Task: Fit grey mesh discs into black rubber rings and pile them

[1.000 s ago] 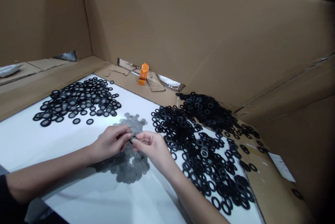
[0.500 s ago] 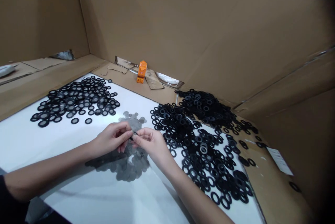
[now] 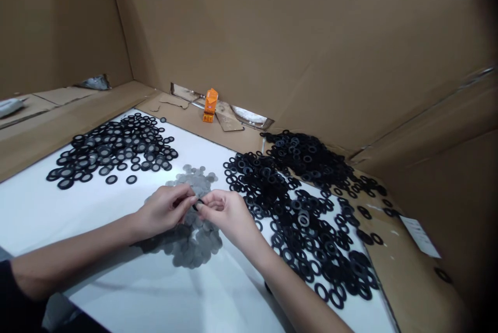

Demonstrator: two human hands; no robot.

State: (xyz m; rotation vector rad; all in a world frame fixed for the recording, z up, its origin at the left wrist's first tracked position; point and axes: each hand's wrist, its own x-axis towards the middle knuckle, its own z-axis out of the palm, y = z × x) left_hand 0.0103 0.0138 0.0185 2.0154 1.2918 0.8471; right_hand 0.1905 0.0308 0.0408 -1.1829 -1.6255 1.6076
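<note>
My left hand (image 3: 165,210) and my right hand (image 3: 225,213) meet over the middle of the white board. Both pinch one small black ring (image 3: 198,203) between thumb and fingertips; whether a mesh disc sits inside it I cannot tell. Beneath and around the hands lies a pile of thin grey discs (image 3: 196,247), partly hidden by the fingers. To the right spreads a large heap of plain black rings (image 3: 307,239). At the back left lies another heap, of black rings with grey discs in their centres (image 3: 112,149).
Tall cardboard walls (image 3: 272,37) enclose the white board (image 3: 128,296). An orange carton (image 3: 210,105) stands behind it, beside a slot in the cardboard. More black rings (image 3: 307,159) pile up against the back wall. A white paper label (image 3: 420,236) lies at the right.
The black ring has tilted slightly between my fingertips, and my left fingers have shifted a little. The view has moved slightly; the heaps look the same.
</note>
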